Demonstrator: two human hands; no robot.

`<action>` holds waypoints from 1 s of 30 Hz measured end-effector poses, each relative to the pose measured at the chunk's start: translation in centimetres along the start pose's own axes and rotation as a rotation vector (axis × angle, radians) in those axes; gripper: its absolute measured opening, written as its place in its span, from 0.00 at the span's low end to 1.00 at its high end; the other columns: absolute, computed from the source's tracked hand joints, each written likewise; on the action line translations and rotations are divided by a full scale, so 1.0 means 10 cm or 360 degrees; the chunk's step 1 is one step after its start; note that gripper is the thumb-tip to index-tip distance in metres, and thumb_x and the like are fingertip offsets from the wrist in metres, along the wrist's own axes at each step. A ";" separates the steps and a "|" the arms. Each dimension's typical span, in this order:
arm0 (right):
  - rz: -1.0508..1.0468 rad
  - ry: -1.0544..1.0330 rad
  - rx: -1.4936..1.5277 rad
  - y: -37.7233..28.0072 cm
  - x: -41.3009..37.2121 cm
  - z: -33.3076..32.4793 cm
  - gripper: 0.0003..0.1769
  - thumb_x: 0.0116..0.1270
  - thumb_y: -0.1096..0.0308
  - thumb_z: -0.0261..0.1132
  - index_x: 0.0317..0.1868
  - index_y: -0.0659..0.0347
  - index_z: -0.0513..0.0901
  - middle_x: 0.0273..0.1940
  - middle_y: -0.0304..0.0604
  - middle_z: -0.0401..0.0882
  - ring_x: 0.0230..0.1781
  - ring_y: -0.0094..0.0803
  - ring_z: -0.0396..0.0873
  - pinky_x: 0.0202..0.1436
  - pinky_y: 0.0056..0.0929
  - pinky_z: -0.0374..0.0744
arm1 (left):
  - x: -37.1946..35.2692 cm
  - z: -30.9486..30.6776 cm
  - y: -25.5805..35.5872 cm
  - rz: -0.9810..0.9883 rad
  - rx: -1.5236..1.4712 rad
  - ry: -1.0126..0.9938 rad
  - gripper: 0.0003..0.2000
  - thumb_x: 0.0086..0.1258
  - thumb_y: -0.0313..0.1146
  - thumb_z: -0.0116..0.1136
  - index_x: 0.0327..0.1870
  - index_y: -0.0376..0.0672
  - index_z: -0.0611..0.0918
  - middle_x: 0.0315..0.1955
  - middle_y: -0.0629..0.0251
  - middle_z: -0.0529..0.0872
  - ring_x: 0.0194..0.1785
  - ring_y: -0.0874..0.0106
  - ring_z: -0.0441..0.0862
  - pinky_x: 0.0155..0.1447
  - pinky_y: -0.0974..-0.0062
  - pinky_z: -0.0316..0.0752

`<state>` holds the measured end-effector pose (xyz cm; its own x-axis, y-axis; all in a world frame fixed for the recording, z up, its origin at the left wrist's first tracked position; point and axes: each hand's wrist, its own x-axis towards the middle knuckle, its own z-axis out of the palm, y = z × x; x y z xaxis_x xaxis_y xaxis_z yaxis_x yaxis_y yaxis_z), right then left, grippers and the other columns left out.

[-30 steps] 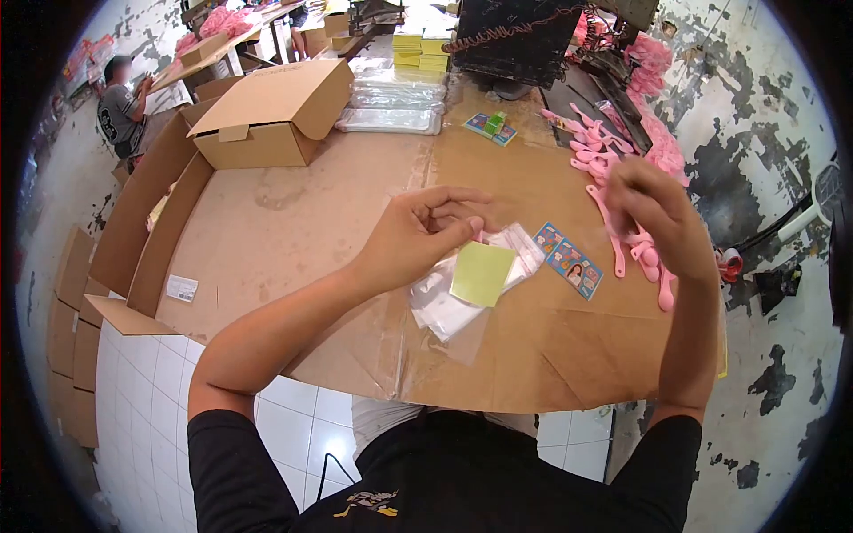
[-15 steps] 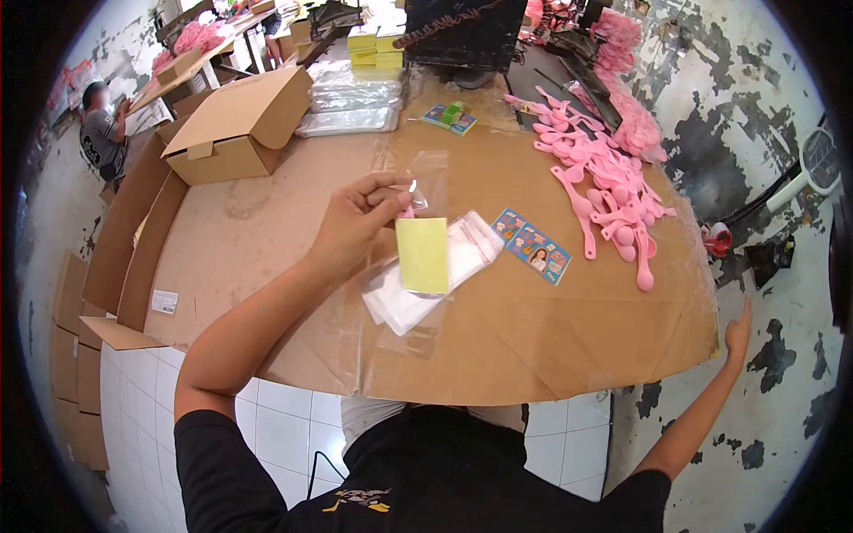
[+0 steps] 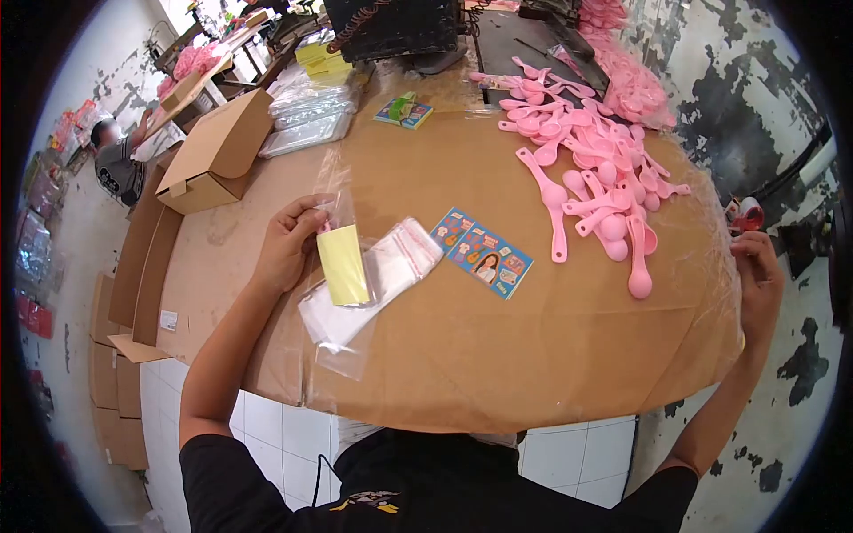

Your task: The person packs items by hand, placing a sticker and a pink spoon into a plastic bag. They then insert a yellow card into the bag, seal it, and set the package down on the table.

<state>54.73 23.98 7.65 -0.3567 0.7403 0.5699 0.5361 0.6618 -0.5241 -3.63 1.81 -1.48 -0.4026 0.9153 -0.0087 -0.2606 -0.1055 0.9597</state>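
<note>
My left hand [image 3: 293, 238] is closed in a pinch on the upper part of a clear plastic bag [image 3: 342, 206]. A plain yellow card [image 3: 344, 266] shows inside the bag, with a bit of pink at my fingertips. Beneath it lies a stack of clear and white plastic bags [image 3: 391, 266]. To their right, blue printed cards [image 3: 484, 253] with pictures lie flat on the table. My right hand [image 3: 760, 275] is at the table's right edge, its fingers bent together; what they hold, if anything, is hidden. A heap of pink plastic spoons [image 3: 604, 178] lies between that hand and the cards.
Brown cardboard [image 3: 498, 355] covers the table. A cardboard box [image 3: 213, 151] stands at the left, near stacked clear packets [image 3: 306, 111] and yellow cards [image 3: 322, 58]. A green-banded card bundle [image 3: 404, 111] lies at the back. Another person [image 3: 120, 160] is at the far left.
My view has turned to the right. My left hand still holds the bag with the yellow card. My right hand has come up along the table's right edge, and its fingers have bent.
</note>
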 end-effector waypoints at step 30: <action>-0.0074 -0.0069 -0.0502 -0.61 0.33 0.67 0.16 0.69 0.77 0.63 0.56 0.60 0.84 0.57 0.47 0.82 0.57 0.43 0.80 0.61 0.36 0.75 | -0.15 -0.02 0.07 0.0099 0.0089 -0.0210 0.16 0.78 0.26 0.60 0.63 0.32 0.78 0.37 0.66 0.87 0.39 0.80 0.84 0.45 0.80 0.82</action>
<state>45.16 23.14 8.53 -0.4148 0.7191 0.5576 0.7270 0.6304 -0.2722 -3.40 0.32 -0.85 -0.2967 0.9512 0.0845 -0.1883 -0.1450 0.9714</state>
